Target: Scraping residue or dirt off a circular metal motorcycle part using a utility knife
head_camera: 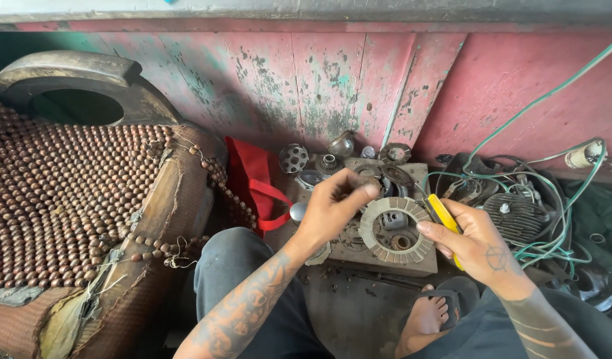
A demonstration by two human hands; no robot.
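Grey and worn, a round friction disc (393, 229) with small pads around its rim is held upright between the two hands, above a flat block (412, 264) on the floor. The left hand (332, 206) has its fingers bent, and the fingertips pinch the top left edge of the disc. The right hand (475, 242) touches the right edge of the disc with its thumb, and its closed fingers grip a yellow-handled tool (444, 216).

Behind the disc, more metal parts (349, 163) lie close together on the block. A red bag (252, 179) stands at the left of them, against the peeling red and green wooden wall (359, 86). Green wires (552, 219) lie in a heap at the right, over a finned metal part (515, 216). A beaded seat cover (66, 193) fills the left side. Free room is small: only the dark floor strip between the knees, near the sandalled foot (429, 319).
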